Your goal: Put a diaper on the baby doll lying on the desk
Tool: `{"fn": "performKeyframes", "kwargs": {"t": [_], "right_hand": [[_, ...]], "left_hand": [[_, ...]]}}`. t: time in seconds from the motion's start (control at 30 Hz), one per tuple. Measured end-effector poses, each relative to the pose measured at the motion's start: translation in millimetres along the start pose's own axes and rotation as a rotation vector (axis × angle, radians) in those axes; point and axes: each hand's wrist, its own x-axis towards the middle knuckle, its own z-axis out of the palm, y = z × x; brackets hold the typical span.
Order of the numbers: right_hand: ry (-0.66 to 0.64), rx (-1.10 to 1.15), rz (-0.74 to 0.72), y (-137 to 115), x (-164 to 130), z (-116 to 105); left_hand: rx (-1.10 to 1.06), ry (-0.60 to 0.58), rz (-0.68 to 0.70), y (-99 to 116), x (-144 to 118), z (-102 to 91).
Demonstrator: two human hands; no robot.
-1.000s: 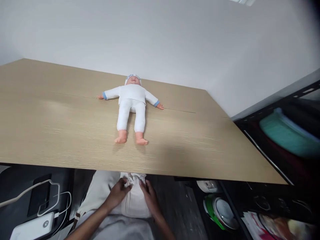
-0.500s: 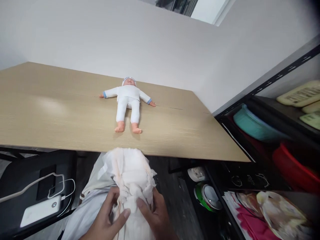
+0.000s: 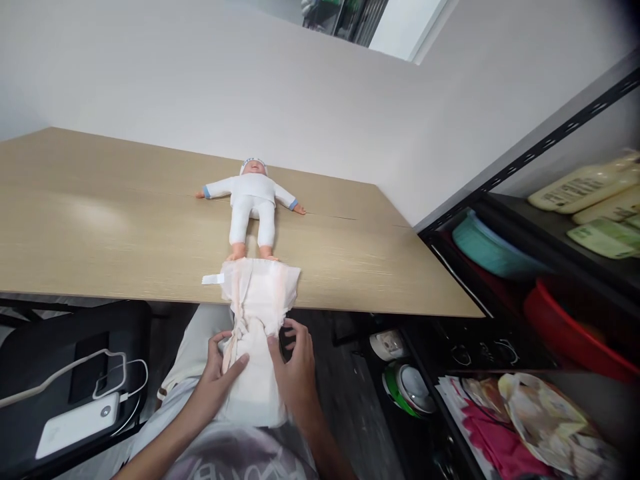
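An unfolded white diaper [image 3: 257, 347] with pale pink edging stretches from above my lap onto the front of the table, and a white tab sticks out at its far left corner. My left hand [image 3: 223, 367] grips its left edge, thumb on top and fingers at the side. On the opposite edge, my right hand [image 3: 296, 363] holds it with thumb and curled fingertips. Just beyond the far end lies a baby doll [image 3: 253, 200] on its back, arms spread, in a white outfit with blue cuffs and a cap. The diaper's far edge reaches the doll's feet.
The wooden table [image 3: 125, 233] runs along the wall. To the left, a black chair [image 3: 30, 353] carries a white power bank [image 3: 77, 423] with a cable. Dark shelves at right hold a teal basin [image 3: 500, 247], a red basin [image 3: 575, 327], bottles [image 3: 585, 190] and bags [image 3: 545, 413].
The diaper has been opened out flatter and moved forward, its far end now over the table by the doll's feet. Both hands have gone slightly forward with it, and the view has shifted a little.
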Motion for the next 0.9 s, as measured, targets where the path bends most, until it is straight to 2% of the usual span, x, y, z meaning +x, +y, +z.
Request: {"fn": "performKeyframes", "kwargs": {"t": [0.1, 0.2, 0.3, 0.37, 0.43, 0.5, 0.57, 0.63, 0.73, 0.83, 0.9], "right_hand": [[0.075, -0.047, -0.151, -5.5, 3.9, 0.0], [-0.030, -0.101, -0.335, -25.0, 23.3, 2.4], [-0.108, -0.134, -0.434, -34.4, 52.8, 7.8], [-0.050, -0.134, -0.426, -25.9, 74.2, 9.7], [0.037, -0.142, -0.377, -7.0, 95.3, 8.3], [0.046, -0.164, -0.313, 14.4, 114.7, 3.2], [-0.065, -0.157, -0.262, 28.9, 130.8, -4.6], [-0.240, -0.100, -0.253, 31.1, 142.4, -14.4], [-0.522, 0.039, -0.278, 17.7, 152.3, -31.3], [-0.812, 0.152, -0.257, 5.5, 159.2, -48.4], [-0.894, 0.147, -0.250, 4.6, 165.8, -56.6]], "left_hand": [[-0.007, -0.003, -0.038, -1.1, -3.3, -0.8], [0.028, -0.053, -0.029, 0.5, -7.8, -0.5], [0.048, -0.047, 0.009, -1.1, -10.3, -0.2], [0.038, -0.033, 0.026, -4.4, -10.9, -0.4], [0.036, -0.010, 0.025, -7.6, -11.8, -0.8], [0.038, 0.024, 0.027, -8.9, -13.2, -0.6], [0.028, 0.061, 0.036, -7.4, -15.1, 0.7], [0.014, 0.086, 0.037, -3.9, -16.7, 2.6], [-0.005, 0.109, 0.039, 2.2, -17.9, 3.7], [-0.015, 0.086, 0.021, 7.4, -18.0, 0.2], [-0.010, 0.052, 0.001, 10.3, -18.3, -3.6]]}}
